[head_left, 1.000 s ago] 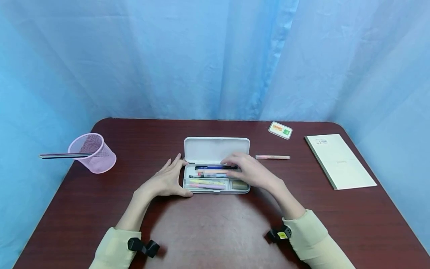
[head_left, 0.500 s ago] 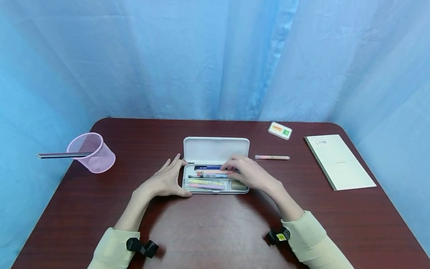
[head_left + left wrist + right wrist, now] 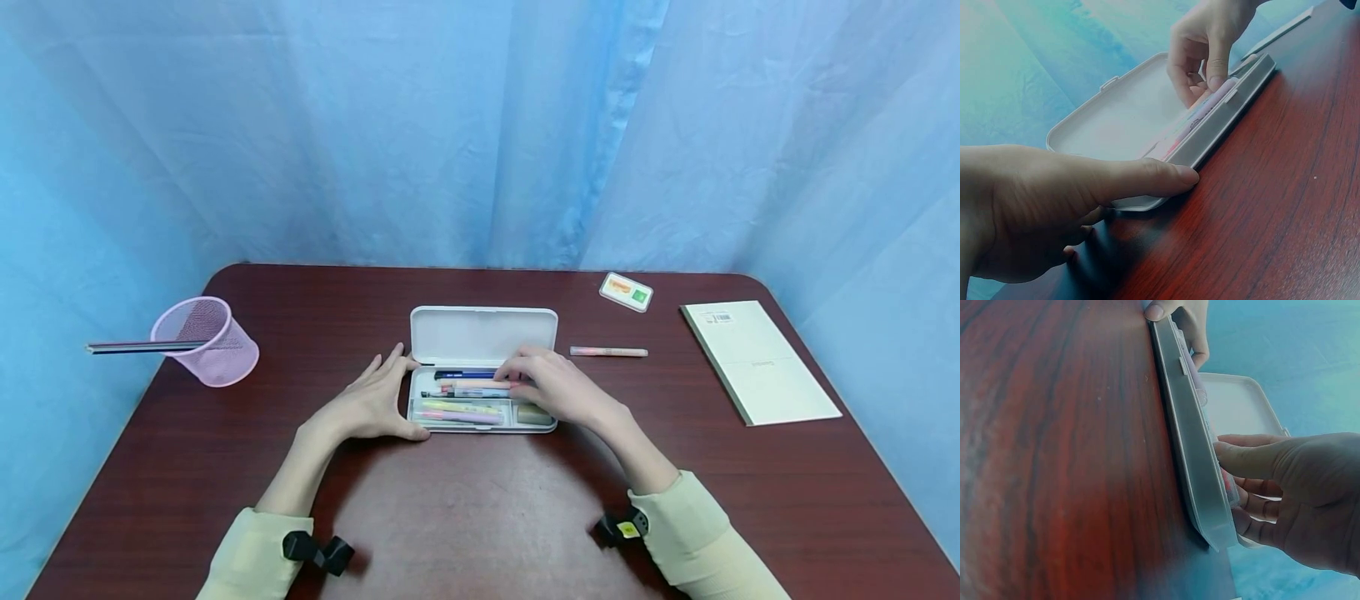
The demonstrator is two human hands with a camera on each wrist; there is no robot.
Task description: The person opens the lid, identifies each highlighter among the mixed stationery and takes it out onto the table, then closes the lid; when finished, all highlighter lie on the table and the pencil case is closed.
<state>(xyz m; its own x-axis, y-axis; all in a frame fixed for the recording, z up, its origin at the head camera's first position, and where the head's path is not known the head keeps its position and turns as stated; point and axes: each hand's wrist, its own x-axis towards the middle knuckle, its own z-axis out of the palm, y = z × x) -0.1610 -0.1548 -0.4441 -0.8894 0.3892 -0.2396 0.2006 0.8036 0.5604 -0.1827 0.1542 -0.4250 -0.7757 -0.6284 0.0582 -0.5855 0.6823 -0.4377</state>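
A white pencil case [image 3: 483, 333] lies with its lid up in the middle of the table. Blue pens [image 3: 461, 375], a peach pen [image 3: 468, 384] and pastel highlighters [image 3: 457, 414] lie inside it, with a dark olive block [image 3: 534, 414] at the front right. My left hand [image 3: 367, 404] holds the case's left end, thumb [image 3: 1175, 178] at the front corner and forefinger at the back corner. My right hand [image 3: 558, 383] reaches into the right half, its thumb and fingers closed around the peach pen's right end. That hand partly hides the pens' ends.
A pink mesh pen holder [image 3: 232, 354] leans at the left with dark sticks [image 3: 142, 347] poking out. A pale marker [image 3: 609, 352], a small white box [image 3: 626, 292] and a white notepad [image 3: 761, 362] lie to the right. Blue curtains [image 3: 450, 133] hang behind the table.
Over the last second my right hand has shifted slightly left and its fingers have drawn together among the pens. My left hand stays at the case's left end.
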